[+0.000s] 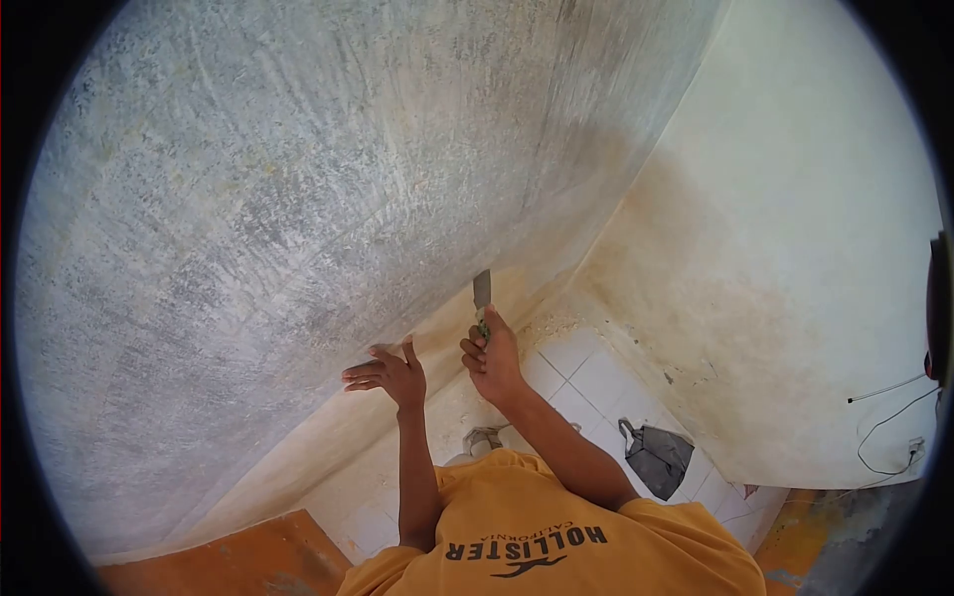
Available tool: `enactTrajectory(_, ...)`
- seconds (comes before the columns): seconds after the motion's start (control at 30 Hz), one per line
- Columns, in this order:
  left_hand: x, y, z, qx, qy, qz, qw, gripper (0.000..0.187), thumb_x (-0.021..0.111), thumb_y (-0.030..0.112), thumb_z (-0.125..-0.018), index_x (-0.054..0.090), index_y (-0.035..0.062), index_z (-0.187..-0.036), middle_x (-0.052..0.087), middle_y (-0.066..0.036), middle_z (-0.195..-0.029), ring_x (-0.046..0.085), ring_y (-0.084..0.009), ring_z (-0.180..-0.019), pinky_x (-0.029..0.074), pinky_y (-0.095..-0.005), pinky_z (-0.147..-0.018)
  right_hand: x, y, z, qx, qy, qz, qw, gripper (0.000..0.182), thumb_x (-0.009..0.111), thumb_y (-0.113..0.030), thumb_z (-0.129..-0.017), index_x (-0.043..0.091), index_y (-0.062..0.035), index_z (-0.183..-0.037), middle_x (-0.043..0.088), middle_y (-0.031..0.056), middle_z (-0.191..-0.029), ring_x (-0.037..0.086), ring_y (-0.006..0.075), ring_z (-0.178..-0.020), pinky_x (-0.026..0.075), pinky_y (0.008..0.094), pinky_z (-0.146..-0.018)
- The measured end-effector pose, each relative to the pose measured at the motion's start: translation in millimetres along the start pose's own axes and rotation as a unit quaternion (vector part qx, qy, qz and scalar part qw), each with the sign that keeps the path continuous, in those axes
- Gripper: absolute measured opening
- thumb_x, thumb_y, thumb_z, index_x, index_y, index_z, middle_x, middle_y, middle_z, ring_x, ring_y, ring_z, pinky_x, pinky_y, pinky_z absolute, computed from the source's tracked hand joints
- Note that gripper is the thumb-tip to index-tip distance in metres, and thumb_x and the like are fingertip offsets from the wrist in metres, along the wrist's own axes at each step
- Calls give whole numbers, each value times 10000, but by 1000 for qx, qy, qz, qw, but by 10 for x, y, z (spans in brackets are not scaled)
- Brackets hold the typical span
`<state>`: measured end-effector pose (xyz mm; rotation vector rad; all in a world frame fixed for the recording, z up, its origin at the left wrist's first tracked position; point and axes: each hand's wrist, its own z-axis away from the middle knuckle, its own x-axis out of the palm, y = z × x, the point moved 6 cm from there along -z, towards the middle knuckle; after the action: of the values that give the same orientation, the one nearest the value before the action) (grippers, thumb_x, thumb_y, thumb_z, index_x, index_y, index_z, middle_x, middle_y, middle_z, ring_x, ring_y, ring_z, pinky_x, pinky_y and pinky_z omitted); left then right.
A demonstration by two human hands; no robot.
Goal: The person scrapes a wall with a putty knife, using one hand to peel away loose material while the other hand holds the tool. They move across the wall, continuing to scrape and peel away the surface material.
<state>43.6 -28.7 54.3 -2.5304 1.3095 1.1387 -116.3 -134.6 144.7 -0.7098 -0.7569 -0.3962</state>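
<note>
Mottled grey wall (298,179) fills most of the view and is met at a corner by a pale wall (815,199). Nearest, a yellow shirt (537,517) is seen. Beyond it, the left hand (397,380) is held with fingers spread, close to the grey wall's lower edge; whether the wall is touched cannot be told. By the right hand (500,366), the handle of a scraper (482,289) is gripped in curled fingers, its blade pointed away, near the corner. If the blade is angled too steeply, the wall could be gouged; if it skids sideways, the left hand could be nicked, being nearby. Farther down, footing might be lost on pale crumbs (556,321) by the corner, and the grey bag (660,460), lying on the floor (566,360) near the pale wall's foot, could be tripped over.
</note>
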Motion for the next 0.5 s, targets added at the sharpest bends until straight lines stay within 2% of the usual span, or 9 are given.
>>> enactTrajectory(0.17, 6, -16, 21, -3, -6, -2, 1000, 1056, 483, 608, -1024, -253, 106, -1591, -355, -525, -1431, -377, -678, -1336, -165, -834, -999, -210, -66, -299, -3, 15, -29, 999, 220, 475, -355, -1097, 451, -180, -966, 391, -27, -667, 315, 82, -498, 213, 236, -389)
enactTrajectory(0.23, -21, 2, 0, 2, 4, -10, 1000, 1054, 483, 607, -1025, -253, 109, -1591, -357, -520, -1435, -377, -677, -1337, -163, -832, -1001, -45, -30, -17, 27, 5, -4, 1000, 245, 491, -368, -1089, 428, -176, -950, 386, -30, -676, 300, 74, -502, 214, 222, -391)
enactTrajectory(0.43, 15, -11, 18, -8, -2, 0, 1000, 1056, 512, 595, -1017, -235, 133, -1603, -345, -520, -1442, -369, -680, -1340, -145, -850, -989, -55, -3, -22, -7, -14, 8, 1000, 239, 481, -353, -1094, 424, -174, -945, 380, -32, -678, 291, 73, -504, 212, 219, -400)
enactTrajectory(0.5, 12, -20, 34, -8, -3, 1, 1000, 1058, 514, 600, -1015, -233, 137, -1604, -337, -522, -1446, -366, -680, -1342, -145, -850, -990, 1, 11, 87, 13, -20, 10, 1000, 237, 478, -353, -1095, 425, -177, -946, 377, -33, -675, 290, 73, -503, 211, 219, -400)
